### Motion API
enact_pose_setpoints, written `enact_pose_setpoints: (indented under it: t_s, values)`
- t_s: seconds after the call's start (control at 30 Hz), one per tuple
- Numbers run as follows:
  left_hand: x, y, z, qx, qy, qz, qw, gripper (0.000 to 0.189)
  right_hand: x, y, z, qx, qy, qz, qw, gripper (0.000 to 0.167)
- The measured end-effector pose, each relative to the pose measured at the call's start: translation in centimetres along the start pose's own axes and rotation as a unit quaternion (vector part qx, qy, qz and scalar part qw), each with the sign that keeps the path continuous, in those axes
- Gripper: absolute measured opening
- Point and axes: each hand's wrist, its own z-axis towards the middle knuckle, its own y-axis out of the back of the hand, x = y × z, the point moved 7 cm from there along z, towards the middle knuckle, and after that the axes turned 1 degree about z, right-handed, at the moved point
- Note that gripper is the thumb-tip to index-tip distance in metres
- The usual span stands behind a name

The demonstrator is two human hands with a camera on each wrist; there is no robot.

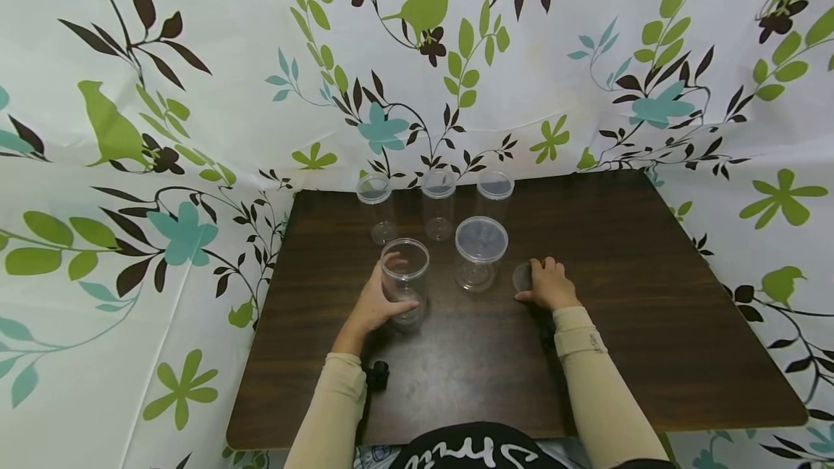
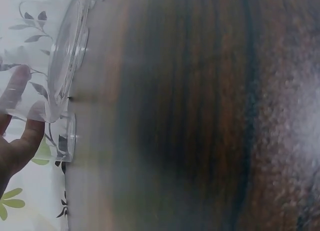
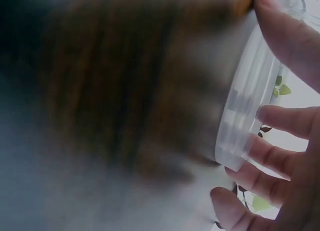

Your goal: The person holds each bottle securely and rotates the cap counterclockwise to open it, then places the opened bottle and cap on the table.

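Note:
My left hand [image 1: 376,304] grips a clear plastic jar [image 1: 407,282] around its side, the thumb in front and the fingers behind. This jar is upright and has no lid on its open rim. In the left wrist view, the same jar [image 2: 67,51] fills the left edge beside my fingers. To the right, my right hand [image 1: 552,285] holds a round translucent lid [image 1: 522,277] low over the table. The right wrist view shows the ridged edge of that lid [image 3: 245,103] between my thumb and fingertips. A lidded jar [image 1: 481,255] stands between the two hands.
Three more lidded jars stand along the back of the brown table [image 1: 651,310]: a left one [image 1: 376,201], a middle one [image 1: 439,201] and a right one [image 1: 494,190]. A patterned sheet [image 1: 534,93] hangs behind the table.

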Motion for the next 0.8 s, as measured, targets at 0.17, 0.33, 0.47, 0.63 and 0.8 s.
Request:
enact_pose_setpoints:
  t_s: [0.17, 0.33, 0.47, 0.63, 0.8]
  values:
    - [0.9, 0.2, 0.5, -0.013, 0.003, 0.010, 0.9999, 0.096, -0.1, 0.0, 0.1, -0.020, -0.002, 0.003, 0.9998, 0.096]
    - [3.7, 0.6, 1.6, -0.037, -0.005, 0.009, 0.9993, 0.105, -0.3, -0.1, 0.1, -0.028, -0.003, 0.010, 0.9995, 0.097]
    - [5.2, 1.4, 2.5, -0.071, -0.004, 0.018, 0.9973, 0.109, -0.5, -0.2, 0.3, -0.034, 0.002, 0.015, 0.9993, 0.097]
    - [6.5, 1.9, 3.2, -0.097, 0.015, 0.041, 0.9943, 0.109, -0.6, -0.4, 0.6, -0.030, 0.000, 0.022, 0.9993, 0.099]
    - [7.9, 1.6, 3.6, -0.094, 0.035, 0.035, 0.9943, 0.109, -1.0, -0.5, 0.7, -0.022, -0.007, 0.028, 0.9993, 0.100]
